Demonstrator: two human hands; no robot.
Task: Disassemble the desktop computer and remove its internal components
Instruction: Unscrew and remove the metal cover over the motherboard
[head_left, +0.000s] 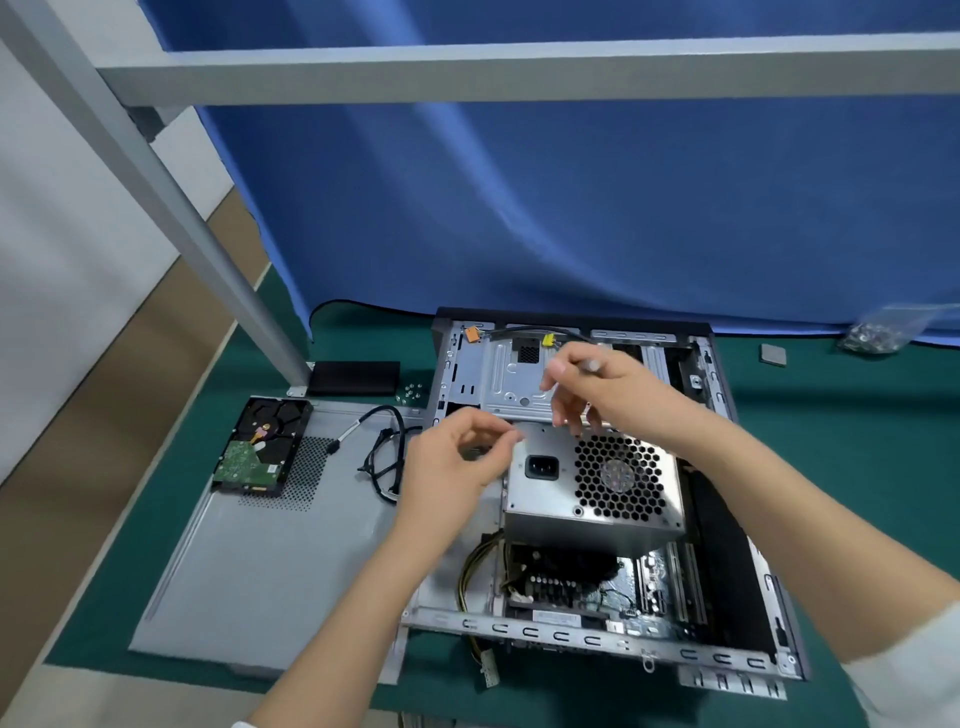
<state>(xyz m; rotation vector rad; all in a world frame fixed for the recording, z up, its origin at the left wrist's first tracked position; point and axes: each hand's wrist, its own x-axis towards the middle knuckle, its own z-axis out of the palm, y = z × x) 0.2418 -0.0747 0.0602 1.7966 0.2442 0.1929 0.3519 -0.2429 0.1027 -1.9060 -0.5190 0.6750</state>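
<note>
The open desktop case (582, 631) lies on its side on a green mat. A silver power supply (592, 499) with a honeycomb fan grille sits raised in the case, above the motherboard (587, 587). Beside the supply's upper left corner, my left hand (457, 467) has thumb and fingertips pinched together; what they hold is too blurred to name. My right hand (597, 389) hovers above the supply's back edge, over the drive cage (509, 374). It grips a thin grey tool (592, 366), seemingly a screwdriver. Yellow and black wires (472, 577) run out of the case's left side.
The removed side panel (270, 545) lies to the left with a hard drive (260, 447) and loose cables (384, 457) on it. A black box (353, 376) and a few screws (410, 392) sit behind it. A bag of screws (878, 332) and a grey chip (773, 355) lie far right.
</note>
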